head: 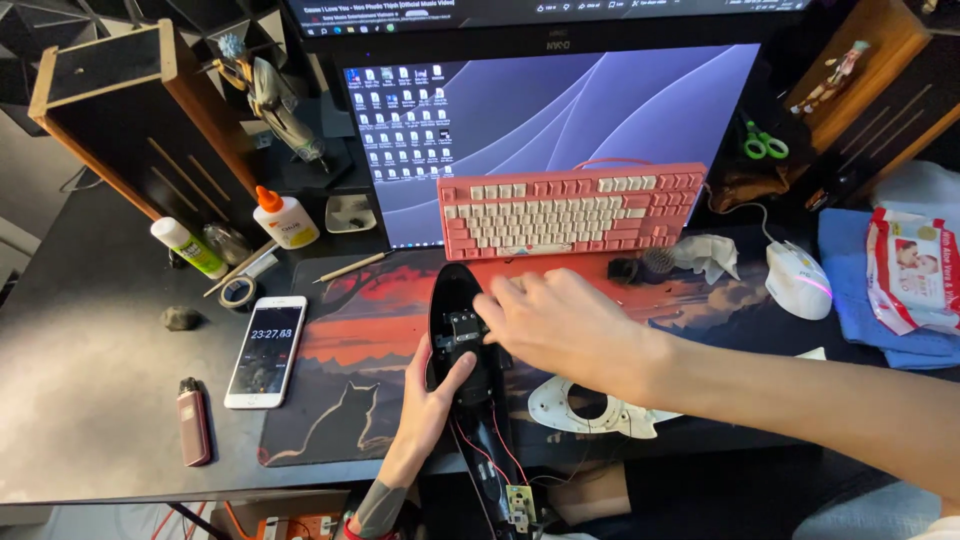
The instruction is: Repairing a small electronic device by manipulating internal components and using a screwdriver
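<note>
Black housing (462, 300): steady with left hand (425, 405), thumb pressed on edge. Pinch inner module (466, 330) with right hand (560, 325) fingertips; avoid red wires (490, 450).

1. A long black shell (470, 390), narrow and rounded at its far end, lies lengthwise over the front edge of the tabletop, open side up.
2. A small black module (462, 330) sits inside its upper part.
3. Red and black wires (487, 452) run down its hollow to a small green circuit board (519, 502) at the near end.
</note>
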